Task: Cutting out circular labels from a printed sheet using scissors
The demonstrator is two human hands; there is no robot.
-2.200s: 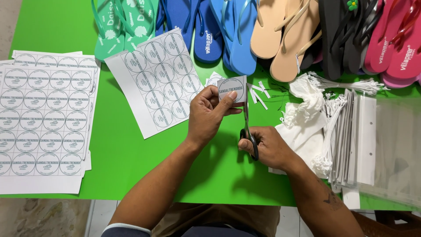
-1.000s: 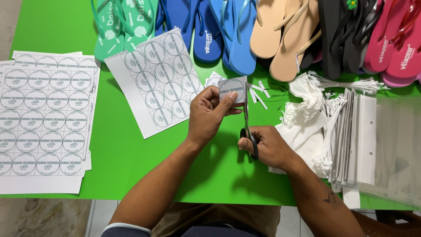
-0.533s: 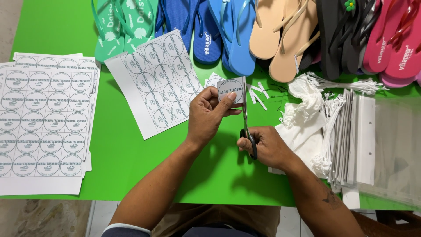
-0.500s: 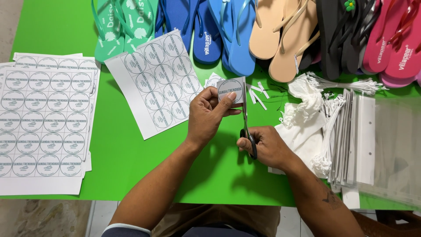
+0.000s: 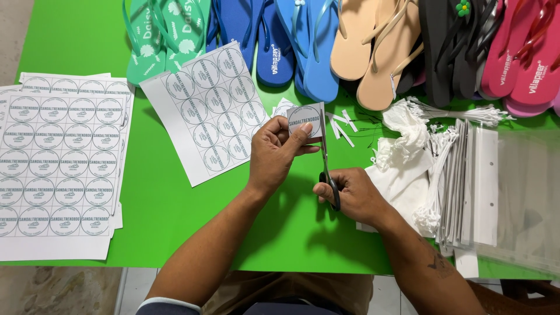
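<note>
My left hand (image 5: 279, 153) pinches a small square paper piece (image 5: 306, 120) printed with one round label, held above the green table (image 5: 146, 192). My right hand (image 5: 350, 195) grips black-handled scissors (image 5: 326, 169), blades pointing up along the right edge of that piece. Thin white paper strips (image 5: 343, 125) lie just right of the blades. A partly cut sheet of round labels (image 5: 209, 111) lies to the left of my left hand.
A stack of full label sheets (image 5: 58, 163) covers the table's left side. Flip-flops in green (image 5: 160, 32), blue (image 5: 274, 41), tan (image 5: 373, 49), black (image 5: 452, 41) and pink (image 5: 525, 55) line the far edge. White tag loops (image 5: 420, 146) and clear bags (image 5: 507, 192) lie right.
The scissor blades have crept slightly up along the paper piece's right edge. Both hands otherwise stay in place.
</note>
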